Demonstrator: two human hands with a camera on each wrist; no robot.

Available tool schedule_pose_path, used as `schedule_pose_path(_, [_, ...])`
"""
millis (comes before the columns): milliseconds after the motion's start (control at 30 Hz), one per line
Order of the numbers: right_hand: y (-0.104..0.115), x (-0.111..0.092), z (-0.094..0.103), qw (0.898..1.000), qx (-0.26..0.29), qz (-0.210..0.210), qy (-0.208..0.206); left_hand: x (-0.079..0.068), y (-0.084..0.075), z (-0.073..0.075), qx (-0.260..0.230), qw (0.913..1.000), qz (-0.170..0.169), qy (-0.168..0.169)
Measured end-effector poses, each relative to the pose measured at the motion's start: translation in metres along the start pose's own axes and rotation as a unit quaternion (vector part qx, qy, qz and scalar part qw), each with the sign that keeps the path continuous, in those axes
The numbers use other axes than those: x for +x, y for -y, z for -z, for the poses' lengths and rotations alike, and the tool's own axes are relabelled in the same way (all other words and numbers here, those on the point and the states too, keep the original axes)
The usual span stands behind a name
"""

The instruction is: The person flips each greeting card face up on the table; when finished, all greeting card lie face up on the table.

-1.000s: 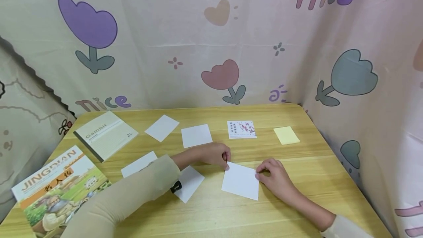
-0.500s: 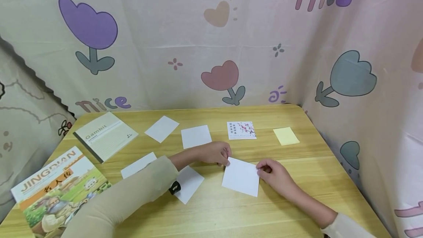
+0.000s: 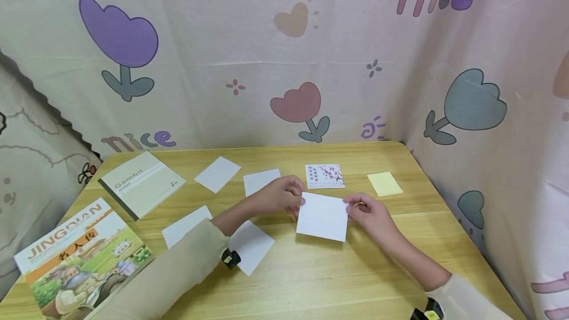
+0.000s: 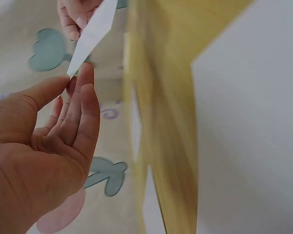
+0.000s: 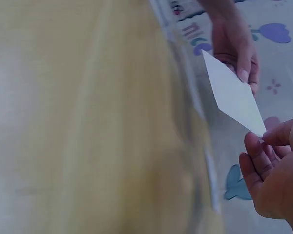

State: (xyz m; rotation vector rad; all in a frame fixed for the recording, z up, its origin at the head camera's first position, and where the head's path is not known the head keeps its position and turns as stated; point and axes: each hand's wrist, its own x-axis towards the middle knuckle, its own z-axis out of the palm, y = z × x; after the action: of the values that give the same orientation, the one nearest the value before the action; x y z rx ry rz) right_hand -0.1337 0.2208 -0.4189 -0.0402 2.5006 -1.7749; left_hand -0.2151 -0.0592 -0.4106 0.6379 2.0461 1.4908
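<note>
A square white card (image 3: pixel 322 217) is held up off the table between both hands, its face toward the head camera. My left hand (image 3: pixel 276 195) pinches its upper left corner between thumb and fingers. At the upper right corner, my right hand (image 3: pixel 372 215) pinches the edge in the same way. In the left wrist view the card (image 4: pixel 94 36) appears nearly edge-on, with the thumb on one side. The right wrist view shows the card (image 5: pixel 234 95) slanting between the two hands.
On the wooden table (image 3: pixel 311 290) lie other white cards, including one (image 3: pixel 218 174) at the back and one (image 3: pixel 252 248) by the left sleeve. A plum-blossom card (image 3: pixel 325 176), yellow sticky notes (image 3: pixel 385 183), a Gambit notebook (image 3: pixel 142 184) and a picture book (image 3: pixel 84 260) lie around them.
Both hands have lifted the white card off the table, moving it up and slightly away. More of the card under the left sleeve now shows.
</note>
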Motion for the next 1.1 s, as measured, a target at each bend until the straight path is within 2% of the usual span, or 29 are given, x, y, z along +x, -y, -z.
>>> schedule_pose_path(100, [0.011,0.005,0.000,1.000,0.006,0.013,-0.003,-0.009,-0.004,0.004,-0.030,0.9991,-0.007,-0.029])
schedule_pose_path(267, [0.030,0.014,-0.006,0.999,0.017,0.032,0.013,-0.026,-0.009,0.014,-0.050,0.9965,-0.020,-0.064])
schedule_pose_path(433, [0.047,0.017,-0.011,0.994,0.036,0.076,0.069,-0.040,-0.009,0.028,-0.048,0.9929,-0.038,-0.101])
schedule_pose_path(600, [0.059,0.020,-0.022,0.978,0.064,0.138,0.145,-0.046,-0.004,0.035,-0.061,0.9911,-0.036,-0.113])
schedule_pose_path(700, [0.062,0.023,-0.027,0.970,0.072,0.155,0.170,-0.044,-0.002,0.032,-0.068,0.9891,-0.032,-0.127])
schedule_pose_path(867, [0.061,0.023,-0.029,0.970,0.068,0.168,0.162,-0.040,-0.001,0.018,-0.045,0.9811,-0.038,-0.184])
schedule_pose_path(1100, [0.065,0.024,-0.032,0.969,0.066,0.184,0.153,-0.044,-0.007,-0.001,0.016,0.9695,-0.089,-0.228])
